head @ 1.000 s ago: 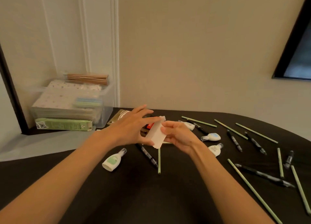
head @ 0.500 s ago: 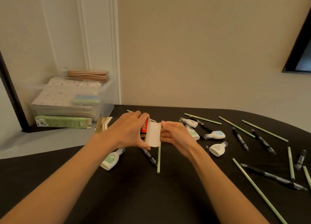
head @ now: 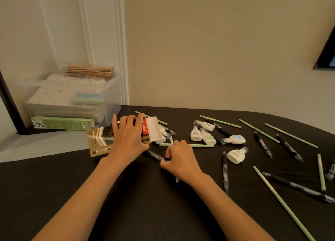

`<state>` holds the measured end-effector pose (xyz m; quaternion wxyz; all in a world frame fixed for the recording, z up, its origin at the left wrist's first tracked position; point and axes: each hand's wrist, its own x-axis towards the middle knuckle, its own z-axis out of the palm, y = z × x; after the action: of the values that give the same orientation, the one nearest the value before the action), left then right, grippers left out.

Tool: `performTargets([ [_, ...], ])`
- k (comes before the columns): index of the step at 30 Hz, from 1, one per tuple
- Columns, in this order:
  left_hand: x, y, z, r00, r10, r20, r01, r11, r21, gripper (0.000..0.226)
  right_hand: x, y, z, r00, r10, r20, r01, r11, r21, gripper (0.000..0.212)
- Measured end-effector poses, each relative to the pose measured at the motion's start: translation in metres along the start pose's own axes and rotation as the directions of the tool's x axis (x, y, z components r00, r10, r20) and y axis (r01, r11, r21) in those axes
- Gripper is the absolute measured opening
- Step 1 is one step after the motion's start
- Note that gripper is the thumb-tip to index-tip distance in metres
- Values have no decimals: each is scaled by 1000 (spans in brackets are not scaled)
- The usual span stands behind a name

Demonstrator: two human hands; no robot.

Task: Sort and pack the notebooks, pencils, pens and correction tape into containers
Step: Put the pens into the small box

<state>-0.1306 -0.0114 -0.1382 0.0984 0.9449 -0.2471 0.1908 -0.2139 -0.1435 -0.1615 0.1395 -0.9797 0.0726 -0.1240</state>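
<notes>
Two hands are on the tabletop [head: 145, 213]. The left hand [head: 128, 141] grips an open pen box [head: 98, 141]; the right hand [head: 181, 161] pinches a black pen [head: 155, 156].

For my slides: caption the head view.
Left hand holds an opened pen box while right hand pinches a black pen on the dark table.

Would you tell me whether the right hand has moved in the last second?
Yes. The right hand left the box flap and came down, nearer along the green pencil, to pinch a pen.
</notes>
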Motion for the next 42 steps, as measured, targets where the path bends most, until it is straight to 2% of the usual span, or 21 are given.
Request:
performTargets([
  [3,-1,2,8,998,-42,-51,41,999,-28,92,2,14,-4,991,123,-50,-104,954,282,10],
  [8,3,10,14,992,-6,-123,-1,998,-56,91,7,38,-15,955,252,-157,-112,796,595,6],
  [12,5,7,17,993,-5,-116,-1,998,-55,92,8,54,-27,860,412,-301,-20,617,787,13],
  [17,5,9,15,997,19,-70,-25,996,-83,93,4,58,-38,806,449,-386,140,488,861,22],
  [20,1,12,13,995,95,-43,-100,986,-131,94,0,49,-34,835,374,-404,147,556,818,20],
  [22,-2,12,10,993,115,-38,-120,980,-156,94,-1,43,-30,855,316,-411,145,617,774,16],
  [24,-4,11,8,992,118,-53,-126,974,-189,93,-1,39,-29,860,290,-421,157,634,757,14],
  [28,-6,10,8,992,93,-84,-112,960,-258,92,-3,44,-36,814,347,-466,182,609,772,21],
  [31,-7,11,8,990,65,-122,-98,952,-289,91,-3,50,-39,794,373,-479,155,638,754,20],
  [34,-8,11,7,986,79,-149,-118,953,-279,87,-6,48,-39,817,318,-481,154,684,713,17],
  [38,-11,15,2,977,180,-115,-202,952,-228,86,-9,32,-30,887,134,-442,196,758,623,16],
  [42,-14,19,-4,967,239,-89,-253,944,-210,86,-10,27,-24,928,56,-368,195,769,609,10],
])
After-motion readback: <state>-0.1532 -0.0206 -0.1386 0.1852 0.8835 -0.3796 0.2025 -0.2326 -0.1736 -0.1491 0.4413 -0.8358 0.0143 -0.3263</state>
